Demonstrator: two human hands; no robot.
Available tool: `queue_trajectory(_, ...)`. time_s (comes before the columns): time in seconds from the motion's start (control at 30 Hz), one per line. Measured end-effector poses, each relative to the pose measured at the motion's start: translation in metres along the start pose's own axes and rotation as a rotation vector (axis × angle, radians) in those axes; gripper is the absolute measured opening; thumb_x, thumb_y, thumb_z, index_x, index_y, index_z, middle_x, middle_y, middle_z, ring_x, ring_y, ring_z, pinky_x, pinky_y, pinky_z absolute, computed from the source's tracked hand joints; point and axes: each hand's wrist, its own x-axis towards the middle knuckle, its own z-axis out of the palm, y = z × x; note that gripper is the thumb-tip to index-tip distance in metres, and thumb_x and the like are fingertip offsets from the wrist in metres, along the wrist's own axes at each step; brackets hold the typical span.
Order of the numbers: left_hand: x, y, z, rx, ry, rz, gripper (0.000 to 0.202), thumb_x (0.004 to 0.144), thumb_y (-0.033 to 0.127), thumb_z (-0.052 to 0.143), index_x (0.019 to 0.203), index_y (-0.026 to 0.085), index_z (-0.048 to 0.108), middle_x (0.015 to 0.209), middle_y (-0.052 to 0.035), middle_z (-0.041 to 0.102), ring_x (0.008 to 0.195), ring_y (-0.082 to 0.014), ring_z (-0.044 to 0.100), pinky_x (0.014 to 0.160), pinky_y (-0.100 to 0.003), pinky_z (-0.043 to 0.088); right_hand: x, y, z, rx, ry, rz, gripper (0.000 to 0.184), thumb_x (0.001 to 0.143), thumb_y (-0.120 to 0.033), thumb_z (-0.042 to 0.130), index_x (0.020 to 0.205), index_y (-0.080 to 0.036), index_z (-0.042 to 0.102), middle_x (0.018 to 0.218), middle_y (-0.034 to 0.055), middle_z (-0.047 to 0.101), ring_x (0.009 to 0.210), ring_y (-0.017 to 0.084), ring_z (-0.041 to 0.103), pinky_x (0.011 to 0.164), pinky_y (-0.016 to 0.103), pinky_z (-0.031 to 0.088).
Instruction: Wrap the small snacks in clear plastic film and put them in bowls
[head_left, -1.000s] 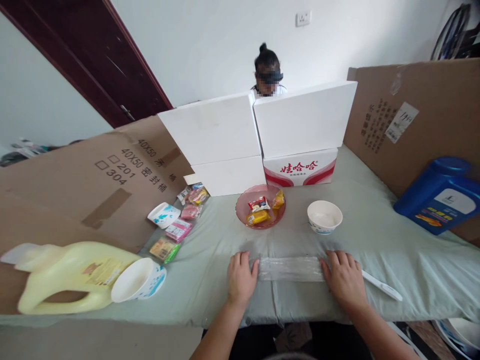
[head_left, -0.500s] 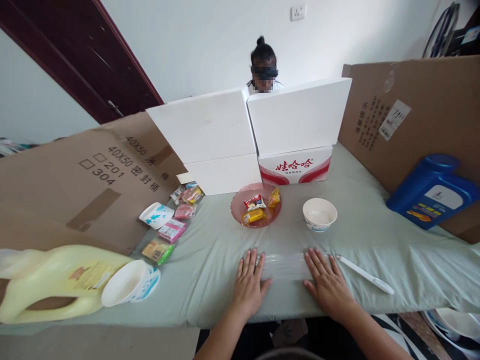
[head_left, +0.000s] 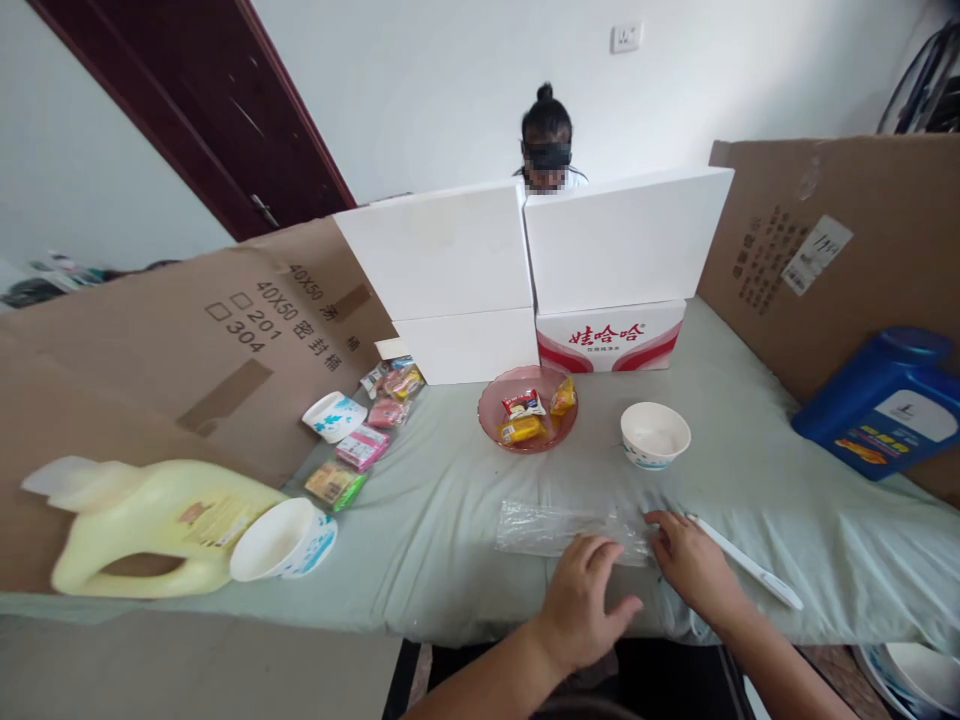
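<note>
A clear plastic film sheet lies flat on the pale green cloth near the front edge. My left hand hovers over the sheet's near right part, fingers loosely curled and apart, holding nothing. My right hand rests at the sheet's right end, its fingertips pinching or pressing the film's edge. A white stick-like tool lies just right of my right hand. Behind the sheet stand a pink glass bowl with wrapped snacks and an empty white bowl.
A yellow jug and a white bowl lie at the left, with snack packets behind them. A blue jug lies at the right. Cardboard walls and white boxes fence the table; a person sits behind them.
My left hand has lifted off the sheet's left end and moved right, next to my right hand. My right hand slid to the sheet's right end. The sheet looks more crumpled.
</note>
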Motion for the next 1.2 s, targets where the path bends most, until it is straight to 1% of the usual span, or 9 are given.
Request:
queue_trajectory(0.1, 0.003, 0.009, 0.025, -0.049, -0.011, -0.059, 0.095, 0.057, 0.064, 0.078, 0.130, 0.011, 0.048, 0.119, -0.0193, 0.060, 0.106, -0.0371, 0.056, 0.093, -0.056, 0.046, -0.010, -0.024, -0.006, 0.376, -0.090, 0.076, 0.028, 0.083, -0.027, 0.047, 0.107, -0.019, 0.058, 0.069, 0.0006, 0.061, 0.063, 0.019, 0.061, 0.063, 0.032, 0.049)
queue_trajectory(0.17, 0.001, 0.009, 0.030, -0.132, 0.035, -0.120, 0.079, 0.069, 0.065, 0.069, 0.126, 0.013, 0.053, 0.114, -0.0167, 0.063, 0.101, -0.0336, 0.059, 0.090, -0.053, 0.048, -0.016, -0.037, -0.011, 0.617, -0.138, 0.042, 0.033, 0.087, -0.038, 0.048, 0.115, -0.020, 0.053, 0.073, 0.0004, 0.061, 0.065, 0.018, 0.062, 0.062, 0.031, 0.050)
queue_trajectory(0.27, -0.001, 0.002, 0.020, -0.352, 0.113, -0.262, 0.035, 0.095, 0.046, 0.044, 0.105, 0.018, 0.063, 0.089, -0.0070, 0.068, 0.081, -0.0201, 0.063, 0.078, -0.035, 0.051, -0.015, -0.042, -0.014, 0.736, -0.106, -0.063, 0.049, 0.088, -0.053, 0.051, 0.126, -0.022, 0.049, 0.103, 0.0084, 0.064, 0.092, 0.021, 0.064, 0.078, 0.035, 0.052)
queue_trajectory(0.37, -0.003, -0.011, 0.000, -0.545, 0.167, -0.356, 0.033, 0.094, 0.046, 0.047, 0.094, 0.017, 0.063, 0.076, -0.0034, 0.067, 0.067, -0.0154, 0.061, 0.064, -0.026, 0.049, -0.001, -0.039, -0.007, 0.698, -0.140, -0.238, 0.074, 0.080, -0.063, 0.059, 0.139, -0.023, 0.039, 0.127, 0.0133, 0.056, 0.117, 0.027, 0.054, 0.096, 0.042, 0.045)
queue_trajectory(0.47, -0.006, -0.030, -0.018, -0.531, 0.222, -0.381, 0.029, 0.092, 0.042, 0.051, 0.098, 0.017, 0.063, 0.085, -0.0042, 0.069, 0.074, -0.0162, 0.063, 0.069, -0.026, 0.049, 0.015, -0.044, 0.012, 0.589, -0.238, -0.325, 0.089, 0.071, -0.060, 0.070, 0.142, -0.020, 0.036, 0.123, 0.0139, 0.058, 0.113, 0.028, 0.056, 0.098, 0.044, 0.043)
queue_trajectory(0.67, -0.012, -0.073, -0.045, 0.051, 0.360, -0.427, 0.024, 0.093, 0.030, 0.047, 0.078, 0.018, 0.062, 0.074, -0.0043, 0.063, 0.072, -0.0190, 0.059, 0.066, -0.030, 0.046, 0.026, -0.077, 0.049, 0.288, -0.214, -0.259, 0.054, 0.079, -0.024, 0.064, 0.131, -0.020, 0.050, 0.098, 0.0061, 0.067, 0.094, 0.022, 0.061, 0.090, 0.038, 0.042)
queue_trajectory(0.83, -0.010, -0.096, -0.050, 0.387, 0.326, -0.459, 0.006, 0.084, 0.021, 0.059, 0.079, 0.018, 0.062, 0.071, -0.0046, 0.061, 0.074, -0.0225, 0.059, 0.068, -0.033, 0.048, 0.023, -0.086, 0.059, 0.116, -0.141, -0.281, 0.056, 0.076, -0.023, 0.066, 0.130, -0.020, 0.052, 0.092, 0.0061, 0.067, 0.093, 0.024, 0.059, 0.087, 0.039, 0.039)
queue_trajectory(0.97, -0.011, -0.101, -0.046, 0.383, 0.443, -0.494, 0.028, 0.083, 0.026, 0.063, 0.107, 0.014, 0.058, 0.091, -0.0100, 0.064, 0.087, -0.0257, 0.062, 0.075, -0.038, 0.050, 0.020, -0.086, 0.064, 0.090, -0.071, -0.297, 0.056, 0.076, -0.026, 0.067, 0.130, -0.020, 0.051, 0.089, 0.0056, 0.067, 0.090, 0.024, 0.059, 0.084, 0.038, 0.039)
queue_trajectory(1.2, -0.007, -0.097, -0.045, 0.047, 0.488, -0.489, 0.011, 0.089, 0.024, 0.052, 0.098, 0.019, 0.056, 0.086, -0.0038, 0.065, 0.078, -0.0179, 0.064, 0.073, -0.030, 0.051, 0.014, -0.080, 0.066, 0.136, 0.124, -0.396, 0.029, 0.089, -0.021, 0.050, 0.118, -0.019, 0.057, 0.080, 0.0035, 0.066, 0.082, 0.021, 0.059, 0.075, 0.033, 0.039)
